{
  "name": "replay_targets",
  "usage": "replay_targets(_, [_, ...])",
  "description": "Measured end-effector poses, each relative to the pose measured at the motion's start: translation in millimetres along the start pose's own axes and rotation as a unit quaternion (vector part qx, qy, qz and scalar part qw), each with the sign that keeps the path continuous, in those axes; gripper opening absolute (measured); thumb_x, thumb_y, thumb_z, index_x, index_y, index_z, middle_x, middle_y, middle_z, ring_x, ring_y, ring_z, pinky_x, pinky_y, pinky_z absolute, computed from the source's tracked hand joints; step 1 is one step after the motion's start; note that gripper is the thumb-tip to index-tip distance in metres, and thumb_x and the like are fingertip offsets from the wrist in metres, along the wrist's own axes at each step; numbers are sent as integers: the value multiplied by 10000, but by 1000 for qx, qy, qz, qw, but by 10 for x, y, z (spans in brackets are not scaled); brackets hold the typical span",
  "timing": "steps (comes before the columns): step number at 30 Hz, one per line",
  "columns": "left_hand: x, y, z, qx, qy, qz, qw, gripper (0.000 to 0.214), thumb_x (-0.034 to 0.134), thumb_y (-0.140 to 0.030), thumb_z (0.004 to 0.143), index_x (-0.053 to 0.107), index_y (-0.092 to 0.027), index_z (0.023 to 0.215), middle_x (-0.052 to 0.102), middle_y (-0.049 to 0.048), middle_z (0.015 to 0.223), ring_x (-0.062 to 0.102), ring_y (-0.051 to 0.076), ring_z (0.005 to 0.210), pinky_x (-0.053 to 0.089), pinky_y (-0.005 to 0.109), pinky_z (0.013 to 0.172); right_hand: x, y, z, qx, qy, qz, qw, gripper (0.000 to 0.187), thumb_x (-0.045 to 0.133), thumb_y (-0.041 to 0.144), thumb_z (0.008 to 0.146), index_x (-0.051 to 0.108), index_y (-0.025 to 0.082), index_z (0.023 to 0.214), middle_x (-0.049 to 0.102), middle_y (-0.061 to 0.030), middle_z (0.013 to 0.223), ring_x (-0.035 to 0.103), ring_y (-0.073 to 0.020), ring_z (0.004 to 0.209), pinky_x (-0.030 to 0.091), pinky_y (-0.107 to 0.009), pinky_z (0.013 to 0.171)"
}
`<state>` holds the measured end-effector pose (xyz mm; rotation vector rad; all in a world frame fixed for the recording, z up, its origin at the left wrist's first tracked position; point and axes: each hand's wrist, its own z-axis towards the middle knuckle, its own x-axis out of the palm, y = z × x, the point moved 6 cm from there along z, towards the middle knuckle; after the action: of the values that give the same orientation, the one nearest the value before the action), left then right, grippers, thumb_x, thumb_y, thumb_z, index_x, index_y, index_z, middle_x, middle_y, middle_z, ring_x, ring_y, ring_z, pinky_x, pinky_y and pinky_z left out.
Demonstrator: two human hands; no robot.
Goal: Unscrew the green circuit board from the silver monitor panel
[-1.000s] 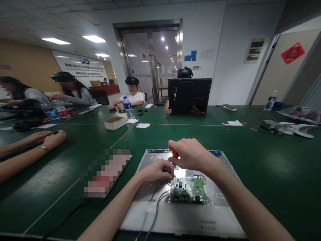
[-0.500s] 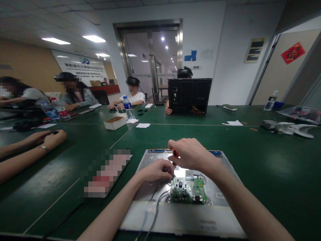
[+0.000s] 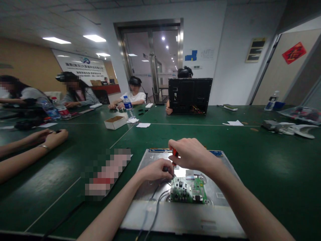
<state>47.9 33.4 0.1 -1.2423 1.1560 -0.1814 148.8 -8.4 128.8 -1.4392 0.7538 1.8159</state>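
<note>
A flat silvery panel, like the back of a display, lies before me with a green circuit board on it. My right hand is wrapped round the red and black handle of a screwdriver, held upright with its shaft pointing down at the board's far left corner. Beside that shaft, the fingers of my left hand are pinched together at the same corner. What they pinch is hidden by the fingers. Dark cables run from the board's left side toward me across the panel.
To the left lies a blurred flat strip, with another person's hands beyond it. Farther off are an open box, a water bottle and a black casing held by a person. Metal and white parts lie at right.
</note>
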Motion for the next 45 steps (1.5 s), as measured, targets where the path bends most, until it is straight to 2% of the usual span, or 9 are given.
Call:
replay_targets(6, [-9,-8,8,5,-5,-7,1000,90,641,-121,663,680,-150,739,654,-12,716,564,142,696,424,226,646,-31,10,-52,-18,-6,25,1000,178,546,230,741,544,194,915,668,-23,842,577,-157,688,195,-275,491])
replay_targets(15, [-7,8,1,-2,-4,-11,1000,70,636,-132,665,668,-142,727,641,-11,706,551,134,676,418,216,625,-4,-24,-10,-2,-9,0,1000,206,542,349,803,556,199,943,675,-37,818,597,-177,688,187,-277,490])
replay_targets(21, [-4,53,15,-6,-1,-7,1000,91,638,-144,666,677,-143,749,652,-9,732,557,138,701,423,221,651,-12,2,-47,-22,7,12,1000,215,536,241,759,543,201,970,671,-33,869,592,-167,717,207,-277,493])
replay_targets(30, [-4,30,2,-6,-3,-4,1000,83,627,-140,680,677,-145,746,661,-1,744,568,145,718,429,228,664,5,-31,-10,4,-1,-2,1000,194,524,313,809,553,202,966,678,-33,833,598,-180,709,197,-284,501])
replay_targets(35, [-5,32,11,6,5,10,1000,95,635,-146,681,680,-147,765,668,1,759,572,150,728,432,233,674,-23,10,-47,-25,-2,22,999,206,540,242,745,545,194,945,675,-28,855,579,-158,694,206,-278,492])
replay_targets(39, [-9,45,12,3,0,10,1000,93,632,-138,677,677,-147,758,665,-1,754,571,149,724,430,230,670,-12,14,-26,-24,-9,19,1000,188,512,214,757,548,196,941,676,-28,858,577,-156,697,202,-280,491])
replay_targets(45, [-5,18,2,-8,4,1,1000,85,632,-131,677,676,-152,747,655,-12,731,564,141,712,422,222,658,4,-24,11,-3,-21,-17,1000,151,529,309,807,556,206,914,669,-26,782,588,-161,654,180,-275,475])
